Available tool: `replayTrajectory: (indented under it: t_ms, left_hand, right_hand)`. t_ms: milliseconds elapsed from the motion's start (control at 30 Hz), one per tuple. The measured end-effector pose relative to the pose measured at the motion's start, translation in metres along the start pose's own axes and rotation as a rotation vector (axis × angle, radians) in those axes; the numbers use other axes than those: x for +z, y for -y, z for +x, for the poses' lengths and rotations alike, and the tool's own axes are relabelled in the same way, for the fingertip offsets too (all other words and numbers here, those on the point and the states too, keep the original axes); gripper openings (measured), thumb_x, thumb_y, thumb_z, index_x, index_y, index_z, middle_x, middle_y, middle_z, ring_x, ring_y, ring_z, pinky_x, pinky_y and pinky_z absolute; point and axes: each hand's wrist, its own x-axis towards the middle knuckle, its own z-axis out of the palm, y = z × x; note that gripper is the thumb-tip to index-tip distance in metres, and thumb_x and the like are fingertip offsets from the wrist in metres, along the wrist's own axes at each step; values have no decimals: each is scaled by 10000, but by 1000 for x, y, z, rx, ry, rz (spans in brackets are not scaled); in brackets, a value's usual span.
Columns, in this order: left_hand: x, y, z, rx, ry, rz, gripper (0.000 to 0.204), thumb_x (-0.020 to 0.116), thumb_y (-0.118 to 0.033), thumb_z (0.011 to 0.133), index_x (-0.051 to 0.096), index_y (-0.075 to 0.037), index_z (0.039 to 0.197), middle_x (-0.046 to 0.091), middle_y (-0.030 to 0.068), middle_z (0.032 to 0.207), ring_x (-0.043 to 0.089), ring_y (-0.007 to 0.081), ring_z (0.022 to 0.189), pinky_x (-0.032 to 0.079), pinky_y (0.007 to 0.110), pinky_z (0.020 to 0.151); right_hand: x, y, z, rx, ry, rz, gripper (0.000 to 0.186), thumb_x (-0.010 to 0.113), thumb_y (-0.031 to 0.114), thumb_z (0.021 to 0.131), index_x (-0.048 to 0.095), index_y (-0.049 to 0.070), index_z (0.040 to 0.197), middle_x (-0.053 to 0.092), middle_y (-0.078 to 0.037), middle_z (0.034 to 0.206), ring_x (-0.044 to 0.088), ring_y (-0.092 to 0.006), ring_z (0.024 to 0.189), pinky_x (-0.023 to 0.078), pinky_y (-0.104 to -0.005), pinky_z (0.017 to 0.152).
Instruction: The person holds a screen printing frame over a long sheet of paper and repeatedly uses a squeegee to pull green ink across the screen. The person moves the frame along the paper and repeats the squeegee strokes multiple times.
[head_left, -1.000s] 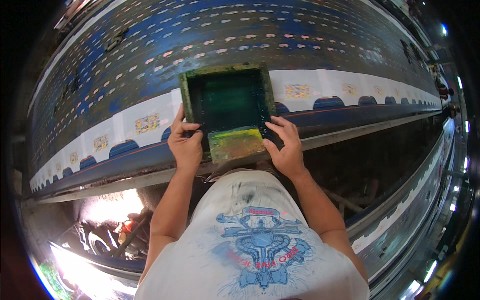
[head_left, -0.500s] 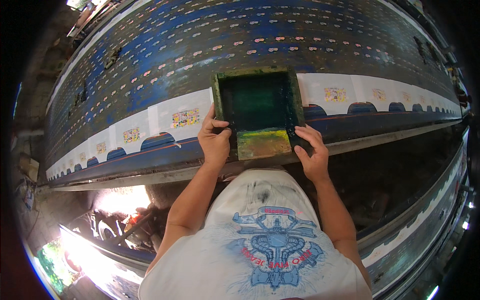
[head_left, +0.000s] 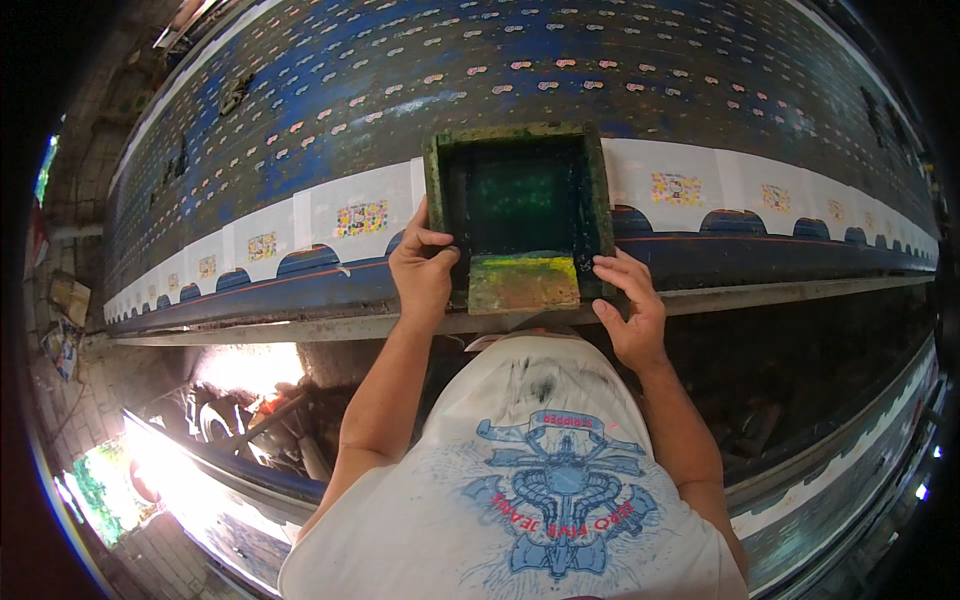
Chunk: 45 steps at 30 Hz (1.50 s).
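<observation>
A wooden screen printing frame (head_left: 434, 190) crusted with dark ink sits in front of me over the long table's near edge. Its mesh (head_left: 520, 200) looks dark green. Across its near end lies a flat block (head_left: 524, 285) stained yellow, green and brown, perhaps a squeegee. My left hand (head_left: 423, 280) grips the frame's near left corner, thumb and forefinger curled on top. At the near right corner my right hand (head_left: 634, 305) holds the side between fingers and thumb. Whatever lies beneath the frame is hidden.
White cut fabric pieces (head_left: 740, 185) with colourful prints line the near edge of the long table (head_left: 380, 285) on both sides. Rows of small printed marks cover its dark blue top (head_left: 330, 75). Behind me runs another table (head_left: 850, 490) with pale pieces.
Both hands still hold the frame at its near corners. The view has shifted slightly; frame and hands keep nearly the same place against the table.
</observation>
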Motion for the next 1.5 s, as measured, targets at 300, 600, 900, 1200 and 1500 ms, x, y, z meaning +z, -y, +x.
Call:
replayTrajectory:
  t_ms: [300,600,900,1200,1500]
  left_hand:
    - [-1,-6,0,-71,38,-23,287,743,204,797,741,-68,888,507,218,1816,623,248,1554,522,379,1175]
    - [0,4,1,67,41,26,203,747,129,806,745,-60,879,542,279,1773,524,357,1654,400,418,1312]
    - [3,12,2,134,38,45,182,748,100,797,762,-70,861,568,277,1754,549,362,1626,406,425,1308]
    - [4,-1,-2,100,44,106,186,747,104,797,759,-72,854,564,256,1764,540,369,1623,402,442,1310]
    - [5,2,-1,117,42,123,190,742,108,794,750,-69,862,537,245,1786,564,389,1587,402,466,1311]
  right_hand:
    - [7,37,15,-190,118,-308,385,882,76,914,819,43,1292,745,-166,1418,643,-422,1443,520,-540,1201]
    - [54,62,57,-393,426,-606,408,753,121,915,794,37,1312,745,-150,1285,702,-363,1251,571,-491,1069]
    - [35,57,160,-174,726,-587,350,701,-15,974,815,74,1292,786,-140,1149,733,-386,1141,594,-504,1008]
    - [57,31,219,-190,493,-695,467,646,-59,958,810,69,1376,802,-154,1256,731,-381,1259,592,-525,1106]
    - [75,35,147,-360,345,-743,459,706,-44,891,829,53,1322,779,-144,1198,702,-375,1107,540,-496,991]
